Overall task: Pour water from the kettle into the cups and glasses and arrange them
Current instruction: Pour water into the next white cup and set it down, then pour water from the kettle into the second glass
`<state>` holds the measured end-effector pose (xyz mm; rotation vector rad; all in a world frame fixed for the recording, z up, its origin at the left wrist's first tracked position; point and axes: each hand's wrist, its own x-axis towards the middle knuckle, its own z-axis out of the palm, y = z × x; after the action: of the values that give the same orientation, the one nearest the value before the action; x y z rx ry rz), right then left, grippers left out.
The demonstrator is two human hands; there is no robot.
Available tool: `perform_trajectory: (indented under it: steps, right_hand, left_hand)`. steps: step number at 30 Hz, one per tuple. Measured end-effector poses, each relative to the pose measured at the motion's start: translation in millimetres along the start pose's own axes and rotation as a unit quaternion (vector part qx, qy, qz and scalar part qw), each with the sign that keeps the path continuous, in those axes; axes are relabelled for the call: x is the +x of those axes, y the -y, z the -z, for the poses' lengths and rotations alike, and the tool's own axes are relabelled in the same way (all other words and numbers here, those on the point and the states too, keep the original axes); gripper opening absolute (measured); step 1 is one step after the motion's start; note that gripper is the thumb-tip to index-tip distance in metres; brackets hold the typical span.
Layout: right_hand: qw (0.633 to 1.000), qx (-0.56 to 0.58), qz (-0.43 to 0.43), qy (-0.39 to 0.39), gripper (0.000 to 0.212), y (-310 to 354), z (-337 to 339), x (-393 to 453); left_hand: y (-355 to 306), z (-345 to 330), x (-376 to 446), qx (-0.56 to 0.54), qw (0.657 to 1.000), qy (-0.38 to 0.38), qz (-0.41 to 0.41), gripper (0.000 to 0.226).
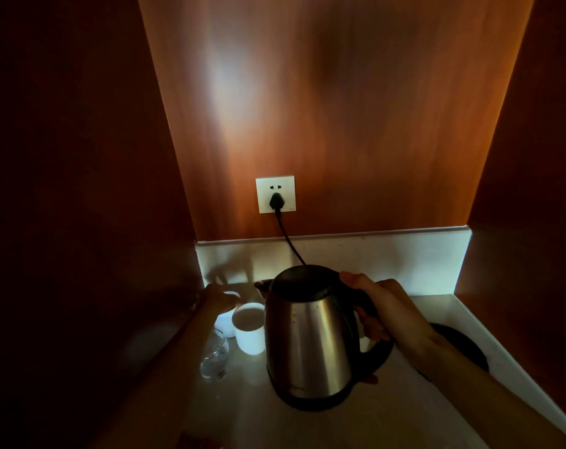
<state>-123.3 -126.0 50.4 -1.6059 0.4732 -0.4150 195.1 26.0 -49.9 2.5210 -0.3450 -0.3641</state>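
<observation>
Kettle in right hand, possibly lifted

Kettle held over a dim counter, cups and a glass to its left.

The right hand grips the black handle of the steel kettle, which stands upright with its spout toward two white cups; whether its base touches the counter cannot be told. The near cup sits just left of the kettle, and the far cup is partly hidden under the left hand, which rests on its rim. A clear glass stands just in front of the cups. The round black kettle base lies behind the right wrist. A black plug sits in the white wall socket, its cord running down behind the kettle.
</observation>
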Motion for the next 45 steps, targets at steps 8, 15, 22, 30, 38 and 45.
perform_trajectory:
  steps: [8,15,22,30,38,45]
  right_hand:
    - [1.0,-0.001,0.011,0.015,0.056,1.7,-2.0,-8.0]
    - [1.0,-0.006,0.017,0.014,0.055,1.7,3.4,-15.1]
    - [0.999,-0.009,0.01,0.048,0.055,-8.0,-5.8,-33.4]
    - [0.999,0.002,-0.007,0.047,0.053,-19.8,-7.1,-27.4]
    - [0.999,-0.013,0.001,0.034,0.055,-12.5,10.1,-36.1]
    - [0.999,-0.038,-0.002,0.033,0.058,-16.4,60.0,-66.0]
  left_hand:
    - [21.7,-20.9,1.9,0.0,0.999,-0.046,-0.028,0.047]
    - [-2.5,1.1,-64.5,0.07,0.992,-0.084,-0.06,0.074]
    - [45.2,-3.7,-112.9,0.104,0.99,-0.072,-0.054,0.095]
    - [57.0,-15.0,-115.2,0.097,0.991,-0.088,-0.004,0.069]
    - [56.8,-26.2,-155.3,-0.053,0.986,-0.123,-0.101,0.073]
    - [41.0,-71.9,-232.4,-0.118,0.977,-0.088,-0.154,0.073]
